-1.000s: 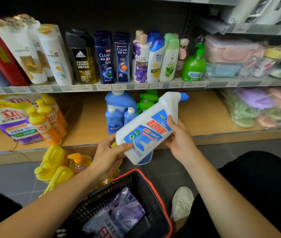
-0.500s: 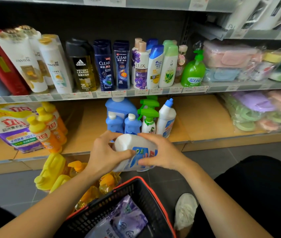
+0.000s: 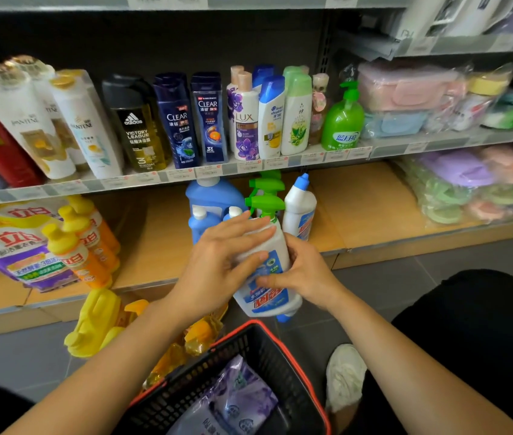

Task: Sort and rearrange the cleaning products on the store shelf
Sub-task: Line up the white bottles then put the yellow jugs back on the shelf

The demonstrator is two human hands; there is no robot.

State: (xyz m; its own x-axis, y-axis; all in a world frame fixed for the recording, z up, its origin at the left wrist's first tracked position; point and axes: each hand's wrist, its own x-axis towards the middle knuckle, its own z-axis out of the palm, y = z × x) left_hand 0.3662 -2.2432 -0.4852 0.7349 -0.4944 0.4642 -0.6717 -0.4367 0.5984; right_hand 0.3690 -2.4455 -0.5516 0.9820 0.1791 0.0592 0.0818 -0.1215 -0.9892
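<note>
At the shelf (image 3: 358, 208), left hand (image 3: 220, 262) and right hand (image 3: 305, 274) grip bottle (image 3: 269, 296); basket (image 3: 305, 381) holds pouch (image 3: 242, 400)

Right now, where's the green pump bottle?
Head view, middle shelf: the green plastic pump bottle stands right of the pale green shampoo bottle, beside wrapped pastel boxes.

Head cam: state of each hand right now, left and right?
Left hand: holds the white cleaner bottle, fingers over its upper end, thumb on the front.
Right hand: grips the same bottle, fingers curled round its side.
</note>
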